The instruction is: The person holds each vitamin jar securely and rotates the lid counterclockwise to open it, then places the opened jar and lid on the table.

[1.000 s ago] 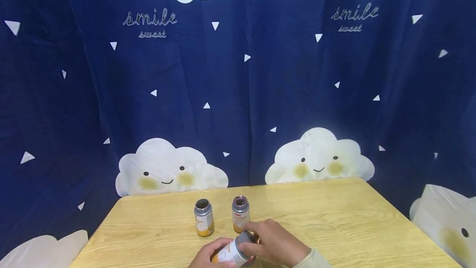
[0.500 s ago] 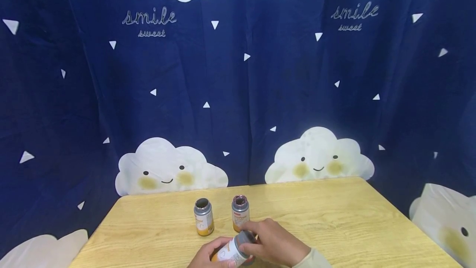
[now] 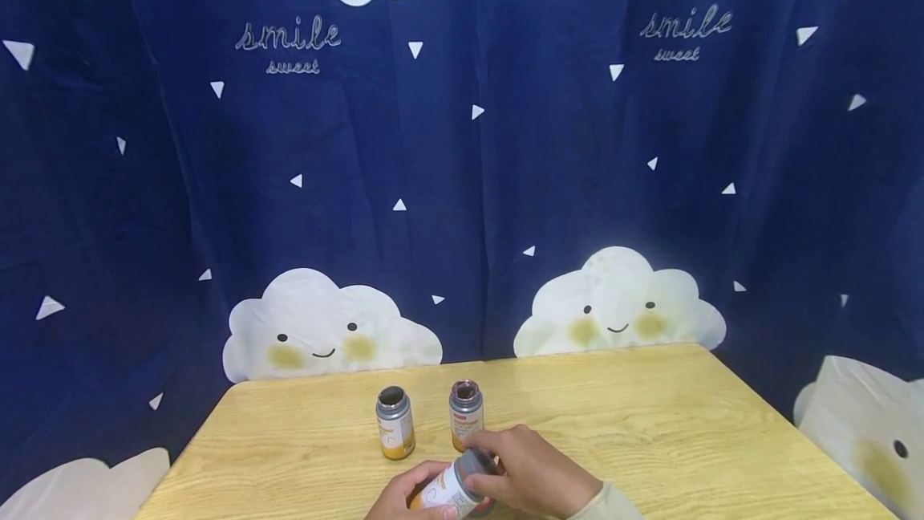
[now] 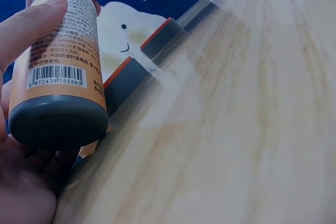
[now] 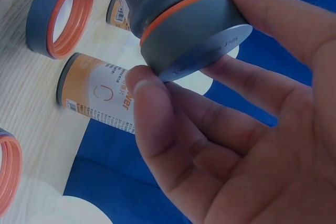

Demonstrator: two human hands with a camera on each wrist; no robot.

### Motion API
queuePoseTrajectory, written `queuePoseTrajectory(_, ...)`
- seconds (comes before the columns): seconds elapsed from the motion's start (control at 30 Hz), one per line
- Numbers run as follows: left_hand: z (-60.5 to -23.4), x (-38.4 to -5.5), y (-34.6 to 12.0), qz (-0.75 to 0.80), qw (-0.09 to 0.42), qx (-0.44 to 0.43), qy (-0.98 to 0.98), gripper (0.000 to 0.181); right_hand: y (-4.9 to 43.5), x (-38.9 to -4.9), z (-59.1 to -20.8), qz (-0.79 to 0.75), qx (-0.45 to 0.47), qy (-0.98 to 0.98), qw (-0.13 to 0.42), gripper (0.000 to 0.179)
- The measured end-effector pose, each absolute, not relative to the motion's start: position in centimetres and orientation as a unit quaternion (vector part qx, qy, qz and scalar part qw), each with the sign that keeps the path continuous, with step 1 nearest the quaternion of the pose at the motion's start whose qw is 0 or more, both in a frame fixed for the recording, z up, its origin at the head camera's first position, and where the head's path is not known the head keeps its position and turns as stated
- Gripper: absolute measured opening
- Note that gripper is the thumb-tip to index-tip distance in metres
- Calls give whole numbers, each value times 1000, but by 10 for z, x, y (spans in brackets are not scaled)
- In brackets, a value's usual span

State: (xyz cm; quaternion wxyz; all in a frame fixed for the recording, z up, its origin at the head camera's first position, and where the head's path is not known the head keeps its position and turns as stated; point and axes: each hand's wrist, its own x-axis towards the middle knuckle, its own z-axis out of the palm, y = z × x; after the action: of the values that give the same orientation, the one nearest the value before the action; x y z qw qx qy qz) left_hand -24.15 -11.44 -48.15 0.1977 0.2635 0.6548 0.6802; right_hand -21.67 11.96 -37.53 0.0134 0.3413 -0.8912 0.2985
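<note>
My left hand (image 3: 404,496) grips a white-and-orange supplement bottle (image 3: 442,493), tilted with its top up to the right. Its grey base and barcode label (image 4: 58,74) show in the left wrist view. On its neck sits a grey cap (image 5: 194,40) with an orange rim. My right hand (image 3: 537,472) pinches that cap between thumb and fingers. Two similar bottles stand upright and uncapped just beyond the hands, one at left (image 3: 395,428) and one at right (image 3: 465,420), whose base is partly hidden by my right hand.
Loose grey caps with orange threaded insides lie on the wooden table (image 3: 650,432); the right wrist view has one cap (image 5: 60,17) near the bottles and another cap (image 5: 8,171) at its left edge. A dark blue cloud-printed curtain (image 3: 462,167) hangs behind the table.
The right fingers shift very slightly on the cap. Both hands stay in place on the tilted bottle, and the standing bottles have not moved.
</note>
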Motion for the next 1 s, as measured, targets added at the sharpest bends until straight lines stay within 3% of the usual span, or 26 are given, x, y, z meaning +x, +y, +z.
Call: queuePoseTrajectory(1.0, -485, -241, -115, 687, 192, 260, 651, 47, 119, -215, -374, 257, 329, -908, 33, 36)
